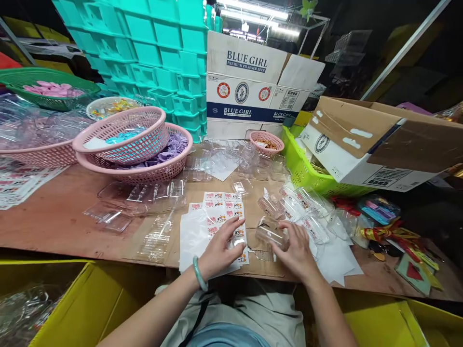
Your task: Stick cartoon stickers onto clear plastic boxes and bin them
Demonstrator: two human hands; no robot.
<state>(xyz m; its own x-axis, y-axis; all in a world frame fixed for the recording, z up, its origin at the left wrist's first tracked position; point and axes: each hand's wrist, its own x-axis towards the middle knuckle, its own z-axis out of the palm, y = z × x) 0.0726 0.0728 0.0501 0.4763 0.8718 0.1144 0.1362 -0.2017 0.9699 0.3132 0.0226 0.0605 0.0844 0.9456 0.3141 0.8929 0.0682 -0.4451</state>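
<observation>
My left hand (pixel 221 248), with a green bangle on its wrist, rests on a sheet of small pink and white stickers (pixel 224 212), its fingertips pinching at one sticker. Just to the right, my right hand (pixel 294 248) is closed round a small clear plastic case (pixel 269 234) held on the brown table (pixel 54 217). More clear cases with stickers on them (pixel 304 207) lie in a row just beyond my right hand. White backing sheets (pixel 336 262) lie under and beside both hands.
Stacked pink baskets (pixel 133 144) hold purple and blue pieces at the left. A Blue Girl carton (pixel 253 86) and teal crates (pixel 159 53) stand behind. A green basket (pixel 311 173) holds another carton (pixel 376 140). Yellow bins (pixel 87 303) flank my lap. Empty clear trays (pixel 141 197) lie around.
</observation>
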